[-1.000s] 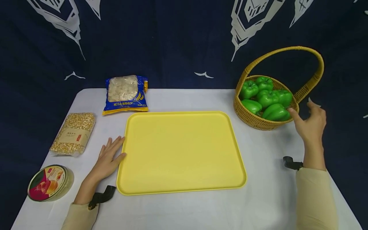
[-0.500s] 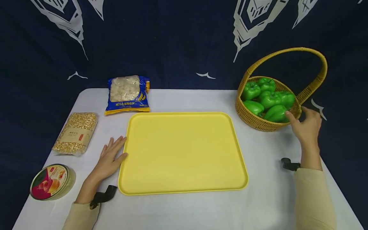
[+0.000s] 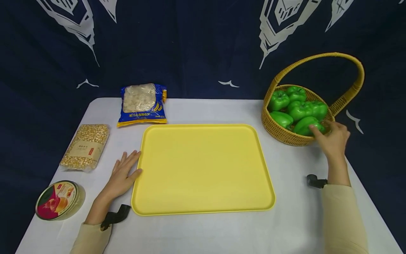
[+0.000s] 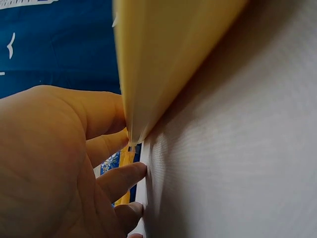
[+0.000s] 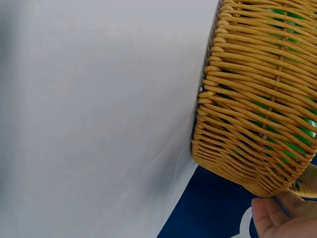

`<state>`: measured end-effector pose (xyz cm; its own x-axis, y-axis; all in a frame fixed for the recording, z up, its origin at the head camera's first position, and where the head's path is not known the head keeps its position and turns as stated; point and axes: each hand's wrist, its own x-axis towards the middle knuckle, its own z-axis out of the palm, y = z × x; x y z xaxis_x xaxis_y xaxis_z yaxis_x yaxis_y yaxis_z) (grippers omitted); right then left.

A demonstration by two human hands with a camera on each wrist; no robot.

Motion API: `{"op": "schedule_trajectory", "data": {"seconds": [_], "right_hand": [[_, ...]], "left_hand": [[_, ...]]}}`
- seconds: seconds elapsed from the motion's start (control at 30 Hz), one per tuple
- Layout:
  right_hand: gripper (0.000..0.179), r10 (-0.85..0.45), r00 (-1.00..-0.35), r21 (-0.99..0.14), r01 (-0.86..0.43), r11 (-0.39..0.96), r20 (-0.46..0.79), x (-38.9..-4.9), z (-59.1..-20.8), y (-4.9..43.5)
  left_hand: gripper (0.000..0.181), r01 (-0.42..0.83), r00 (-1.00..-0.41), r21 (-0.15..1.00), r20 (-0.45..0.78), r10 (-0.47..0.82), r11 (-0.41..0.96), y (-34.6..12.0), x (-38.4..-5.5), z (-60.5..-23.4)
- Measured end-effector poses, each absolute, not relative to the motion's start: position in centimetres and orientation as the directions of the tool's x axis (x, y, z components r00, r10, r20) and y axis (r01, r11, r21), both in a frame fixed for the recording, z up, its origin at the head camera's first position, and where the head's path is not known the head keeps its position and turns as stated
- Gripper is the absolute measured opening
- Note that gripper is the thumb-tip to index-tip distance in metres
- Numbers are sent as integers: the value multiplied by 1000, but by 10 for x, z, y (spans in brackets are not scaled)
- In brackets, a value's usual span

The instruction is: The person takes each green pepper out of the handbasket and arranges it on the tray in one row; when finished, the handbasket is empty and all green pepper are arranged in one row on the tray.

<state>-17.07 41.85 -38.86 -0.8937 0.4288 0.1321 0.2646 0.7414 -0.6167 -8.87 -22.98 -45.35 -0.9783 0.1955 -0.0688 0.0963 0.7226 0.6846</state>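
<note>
My left hand (image 3: 122,175) rests beside the left rim of a yellow tray (image 3: 203,169), thumb and fingertips touching its edge, fingers fairly straight and spread. In the left wrist view that hand (image 4: 74,153) lies against the outer side of the tray (image 4: 153,59). At the right, my right hand (image 3: 333,139) reaches over the near right rim of a wicker basket (image 3: 290,138). Its thumb overlaps the nearest green bell pepper (image 3: 304,126). Seen from the right wrist, the loosely bent fingers (image 5: 267,215) are beside the basket wall (image 5: 252,109); their grip contact is hidden.
Several other green bell peppers (image 3: 297,109) fill the basket, whose tall handle (image 3: 317,56) arches above. A blue bag (image 3: 141,104) stands at the back left. A pack of corn kernels (image 3: 85,148) and a round can (image 3: 60,200) lie along the table's left side.
My right hand has moved left and slightly down, from outside the basket to over its rim and the nearest pepper. My left hand stays at the tray's edge.
</note>
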Motion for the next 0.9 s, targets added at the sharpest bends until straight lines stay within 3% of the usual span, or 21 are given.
{"op": "schedule_trajectory", "data": {"seconds": [0.9], "right_hand": [[77, 493, -867, -607, 353, 712, 75, -178, -398, 407]], "left_hand": [[61, 90, -979, 674, -73, 188, 733, -230, -90, -454]]}}
